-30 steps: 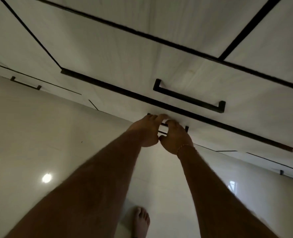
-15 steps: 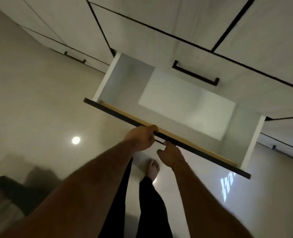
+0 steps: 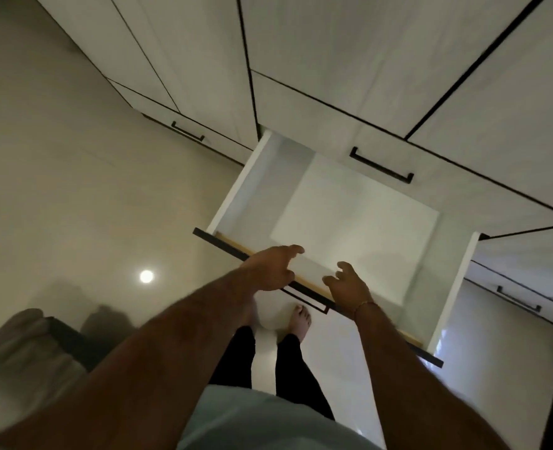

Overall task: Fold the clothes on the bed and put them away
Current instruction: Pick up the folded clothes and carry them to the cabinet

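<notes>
Drawer (image 3: 350, 219): it stands pulled well out from the wardrobe, its pale bottom bare, nothing lying in it. You have it out, by my judgement, to make room for folded clothes.
Left hand (image 3: 270, 269): your fingers are loosely spread and hold nothing; the hand hovers over the drawer's front edge, near its left end.
Right hand (image 3: 346, 285): likewise loose and unladen, fingers half curled in the air just above the front edge, beside the handle (image 3: 306, 298). Whether either hand touches the edge, I cannot tell.
Clothes: a soft, blurred pile (image 3: 18, 345) shows at the lower left, well apart from the drawer; it may be the bed with the clothes, but the blur forbids certainty. No garment is in your hands.
Edges: the dark front edge of the drawer juts toward your legs; your bare foot (image 3: 299, 321) stands just below it. The drawer above (image 3: 382, 165), shut, overhangs the back of the open one.
Open room: the floor (image 3: 74, 190) to your left gives free passage toward the pile. The right side is tighter, a further cabinet standing close by the drawer's right corner.
Caution: mind shins and toes against the front edge when you turn.
</notes>
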{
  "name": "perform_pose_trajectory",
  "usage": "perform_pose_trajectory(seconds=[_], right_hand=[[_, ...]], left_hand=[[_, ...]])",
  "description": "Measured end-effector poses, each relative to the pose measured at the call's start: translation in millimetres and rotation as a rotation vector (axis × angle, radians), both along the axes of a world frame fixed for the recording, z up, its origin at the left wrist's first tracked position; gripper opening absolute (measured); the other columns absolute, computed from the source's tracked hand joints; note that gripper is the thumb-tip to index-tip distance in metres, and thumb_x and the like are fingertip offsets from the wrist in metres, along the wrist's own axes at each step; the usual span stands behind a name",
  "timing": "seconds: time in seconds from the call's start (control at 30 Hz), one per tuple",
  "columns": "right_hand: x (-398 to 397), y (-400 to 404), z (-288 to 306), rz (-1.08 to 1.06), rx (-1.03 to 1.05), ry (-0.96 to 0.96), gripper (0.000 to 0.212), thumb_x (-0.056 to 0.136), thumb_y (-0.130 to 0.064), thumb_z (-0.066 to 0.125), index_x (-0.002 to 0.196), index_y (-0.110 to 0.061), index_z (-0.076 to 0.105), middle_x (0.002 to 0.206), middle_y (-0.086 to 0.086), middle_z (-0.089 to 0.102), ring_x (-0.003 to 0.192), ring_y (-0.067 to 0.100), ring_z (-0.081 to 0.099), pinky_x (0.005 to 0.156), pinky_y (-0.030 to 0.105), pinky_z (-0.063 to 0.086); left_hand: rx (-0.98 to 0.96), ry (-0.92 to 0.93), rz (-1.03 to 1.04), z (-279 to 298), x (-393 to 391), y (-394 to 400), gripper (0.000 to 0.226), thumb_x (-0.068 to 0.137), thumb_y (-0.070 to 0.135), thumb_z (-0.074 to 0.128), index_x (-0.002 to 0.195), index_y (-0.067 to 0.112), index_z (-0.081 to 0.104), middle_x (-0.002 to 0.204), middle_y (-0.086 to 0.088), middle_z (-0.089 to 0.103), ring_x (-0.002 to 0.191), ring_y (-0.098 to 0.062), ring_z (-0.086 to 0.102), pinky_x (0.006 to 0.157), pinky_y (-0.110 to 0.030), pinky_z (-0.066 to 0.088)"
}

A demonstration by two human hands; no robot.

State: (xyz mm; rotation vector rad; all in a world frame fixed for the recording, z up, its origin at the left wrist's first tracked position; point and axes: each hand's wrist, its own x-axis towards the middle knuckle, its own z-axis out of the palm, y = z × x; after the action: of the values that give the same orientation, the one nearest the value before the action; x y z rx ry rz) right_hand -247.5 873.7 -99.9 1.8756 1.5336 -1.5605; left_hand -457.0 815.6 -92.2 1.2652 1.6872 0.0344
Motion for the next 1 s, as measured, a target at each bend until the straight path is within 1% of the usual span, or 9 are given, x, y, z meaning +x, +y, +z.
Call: perform_pose_trajectory(seconds=[0.13, 0.23, 0.3, 0.43, 0.53, 0.63, 0.73, 0.9, 1.0], right_hand=[[-57, -15, 49, 0.172, 0.118, 0.077, 0.067, 0.101, -0.033, 0.06, 0.16, -0.022, 0.03, 0.161, 0.007, 0.041, 0.144, 0.029, 0.045, 0.115, 0.038, 0.036], [-105, -24, 74, 0.345, 0.194, 0.164, 0.068, 0.101, -0.031, 0.061, 0.161, -0.022, 0.028, 0.164, 0.007, 0.037, 0.147, 0.027, 0.042, 0.118, 0.038, 0.035], [-133, -28, 86, 0.445, 0.231, 0.224, 0.069, 0.102, -0.029, 0.062, 0.161, -0.021, 0.028, 0.166, 0.005, 0.034, 0.149, 0.027, 0.039, 0.12, 0.038, 0.034], [-201, -46, 113, 0.708, 0.307, 0.358, 0.067, 0.101, -0.03, 0.063, 0.159, -0.021, 0.031, 0.163, 0.005, 0.038, 0.147, 0.026, 0.04, 0.12, 0.039, 0.035], [-238, -75, 131, 0.927, 0.322, 0.419, 0.068, 0.1, -0.03, 0.063, 0.16, -0.018, 0.031, 0.163, 0.007, 0.037, 0.146, 0.027, 0.041, 0.119, 0.038, 0.034], [-268, -124, 145, 1.095, 0.325, 0.47, 0.067, 0.099, -0.029, 0.063, 0.159, -0.018, 0.034, 0.163, 0.007, 0.038, 0.145, 0.027, 0.043, 0.12, 0.039, 0.035], [-292, -199, 154, 1.31, 0.287, 0.537, 0.065, 0.099, -0.03, 0.064, 0.157, -0.021, 0.036, 0.161, 0.005, 0.04, 0.144, 0.026, 0.045, 0.119, 0.04, 0.037], [-313, -321, 157, 1.56, 0.192, 0.598, 0.064, 0.099, -0.03, 0.065, 0.156, -0.022, 0.038, 0.161, 0.004, 0.041, 0.143, 0.025, 0.046, 0.119, 0.041, 0.038], [-320, -397, 158, 1.68, 0.113, 0.616, 0.063, 0.098, -0.028, 0.067, 0.155, -0.02, 0.04, 0.158, 0.004, 0.045, 0.14, 0.025, 0.049, 0.115, 0.037, 0.041]], left_hand=[[0.087, -0.01, 0.051, 39, -36, -22, 0.068, 0.095, 0.017, 0.06, 0.158, 0.029, 0.037, 0.151, -0.002, 0.054, 0.134, -0.019, 0.054, 0.11, -0.036, 0.046], [0.17, 0.005, 0.157, 68, -66, -45, 0.068, 0.095, 0.016, 0.06, 0.158, 0.028, 0.037, 0.148, -0.001, 0.056, 0.13, -0.018, 0.057, 0.109, -0.037, 0.048], [0.225, 0.025, 0.291, 80, -82, -62, 0.066, 0.095, 0.018, 0.061, 0.156, 0.03, 0.04, 0.145, 0.002, 0.058, 0.125, -0.016, 0.06, 0.106, -0.036, 0.05], [0.349, 0.085, 0.728, 104, -112, -127, 0.062, 0.094, 0.02, 0.065, 0.152, 0.032, 0.046, 0.136, 0.003, 0.062, 0.111, -0.016, 0.065, 0.1, -0.038, 0.055], [0.382, 0.136, 1.006, 116, -109, -195, 0.06, 0.094, 0.016, 0.064, 0.15, 0.029, 0.047, 0.133, 0.0, 0.064, 0.105, -0.018, 0.067, 0.097, -0.035, 0.054], [0.397, 0.187, 1.216, 122, -94, -270, 0.06, 0.093, 0.018, 0.064, 0.149, 0.029, 0.048, 0.13, -0.001, 0.065, 0.097, -0.017, 0.069, 0.095, -0.035, 0.055], [0.41, 0.215, 1.472, 127, -72, -352, 0.059, 0.091, 0.021, 0.063, 0.148, 0.03, 0.048, 0.129, 0.0, 0.065, 0.093, -0.016, 0.069, 0.095, -0.037, 0.056], [0.47, 0.26, 1.846, 129, -29, -463, 0.07, 0.078, 0.035, 0.055, 0.145, 0.017, 0.054, 0.121, -0.005, 0.068, 0.099, -0.024, 0.069, 0.096, -0.033, 0.053], [0.452, 0.294, 2.049, 129, -6, -530, 0.049, 0.093, 0.015, 0.063, 0.142, 0.019, 0.056, 0.113, -0.002, 0.068, 0.088, -0.021, 0.066, 0.088, -0.026, 0.051]])
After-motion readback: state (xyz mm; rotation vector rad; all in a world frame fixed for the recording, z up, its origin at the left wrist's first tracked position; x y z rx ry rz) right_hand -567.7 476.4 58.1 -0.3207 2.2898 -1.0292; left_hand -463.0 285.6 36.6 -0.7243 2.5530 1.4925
